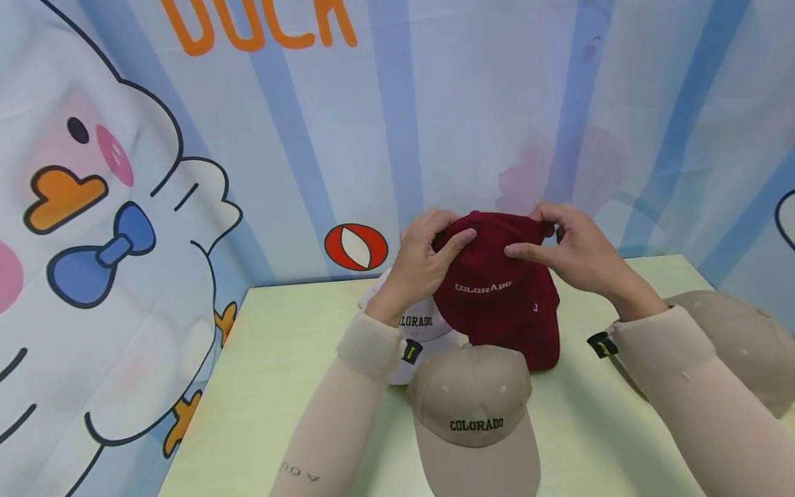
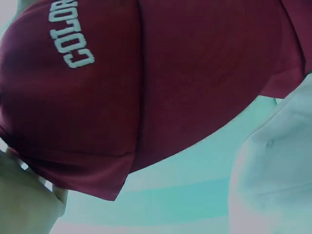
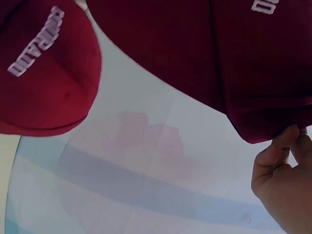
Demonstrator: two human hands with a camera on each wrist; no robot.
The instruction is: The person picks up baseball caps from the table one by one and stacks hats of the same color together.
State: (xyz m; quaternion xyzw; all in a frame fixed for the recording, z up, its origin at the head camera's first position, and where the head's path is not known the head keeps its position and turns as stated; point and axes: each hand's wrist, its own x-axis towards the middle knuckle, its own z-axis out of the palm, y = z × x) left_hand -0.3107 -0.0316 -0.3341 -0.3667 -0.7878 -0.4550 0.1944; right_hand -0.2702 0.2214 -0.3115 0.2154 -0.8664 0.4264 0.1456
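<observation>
Both hands hold up a maroon baseball cap [image 1: 484, 252] with white COLORADO lettering on its front. My left hand [image 1: 419, 259] grips its left side, thumb on the front and fingers behind. On the opposite side, my right hand [image 1: 577, 252] pinches the edge; the right wrist view shows the fingertips [image 3: 290, 134] at the lower rim. Below the held cap a second maroon cap [image 1: 540, 345] lies on the table, partly covered. A white COLORADO cap [image 1: 413, 328] sits beside it, overlapped by the left forearm. Nearer stands a beige COLORADO cap [image 1: 472, 386], its brim toward me.
Another beige cap [image 1: 733, 345] sits at the right, partly behind the right sleeve [image 1: 683, 352]. The pale yellow table [image 1: 279, 359] ends at a cloth backdrop [image 1: 323, 138] printed with a white duck and blue stripes.
</observation>
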